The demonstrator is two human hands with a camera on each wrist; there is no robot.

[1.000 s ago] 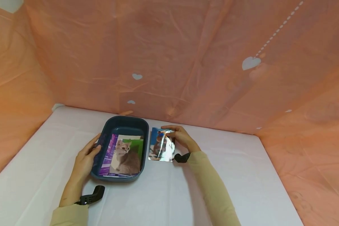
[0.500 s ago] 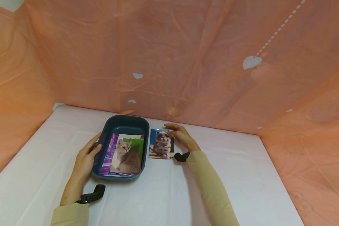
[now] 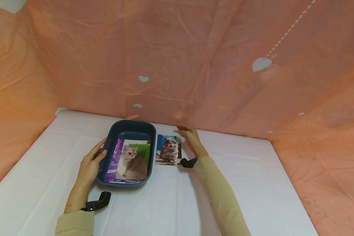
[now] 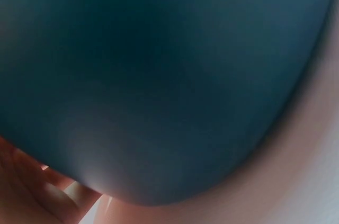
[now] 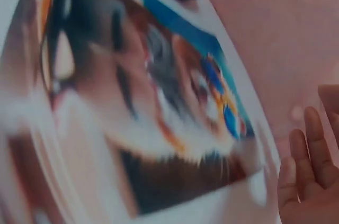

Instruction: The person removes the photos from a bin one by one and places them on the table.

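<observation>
A dark blue plastic tray (image 3: 132, 128) stands on the white tabletop, with several photo cards inside. Uppermost is a cat photo (image 3: 134, 165), partly covering a purple card (image 3: 115, 165). My left hand (image 3: 88, 167) grips the tray's left rim, thumb over the edge and fingers along the outer wall. To the right of the tray a hamster photo (image 3: 168, 153) lies face up; the animal wears blue sunglasses. My right hand (image 3: 191, 140) is apart from it, just beyond its upper right corner, with extended fingers (image 5: 318, 150) and nothing held. The tray's wall (image 4: 175, 75) fills most of the left wrist view.
An orange curtain (image 3: 165, 59) with pale hearts rises behind the table and along both sides. The white tabletop (image 3: 253, 183) extends to the right and front of the tray. Each wrist wears a black camera mount (image 3: 98, 202).
My right hand has let go of the hamster photo and drawn back up and to the right. The photo now lies flat and its glare is gone. My left hand keeps holding the tray.
</observation>
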